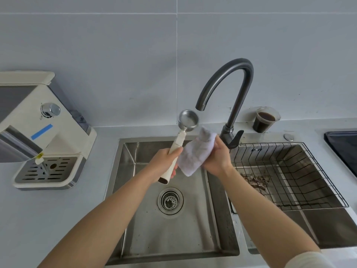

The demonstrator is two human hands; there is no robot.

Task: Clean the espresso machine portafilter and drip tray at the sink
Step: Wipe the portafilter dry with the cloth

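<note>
Head view — you hold the portafilter (pixel 188 120) above the sink (pixel 173 225).
Your left hand (pixel 164 161) grips its cream handle, basket up beside the faucet (pixel 229 97) — your right hand (pixel 216 159) clutches a white cloth (pixel 197 153).

Light was soft, even and fairly bright, with a cool grey cast; its source sat out of frame. Shadows were faint and soft-edged, under the espresso machine (pixel 44 185) and along the near wall of the sink (pixel 173 250). Mild sheen ran along the faucet (pixel 241 62) arch and the sink's steel. Fisheye bending was strong: wall (pixel 116 45) tile lines and counter (pixel 58 219) edges bowed toward the corners. Centre was fairly sharp; edges looked softer, with compression smear throughout.
</note>
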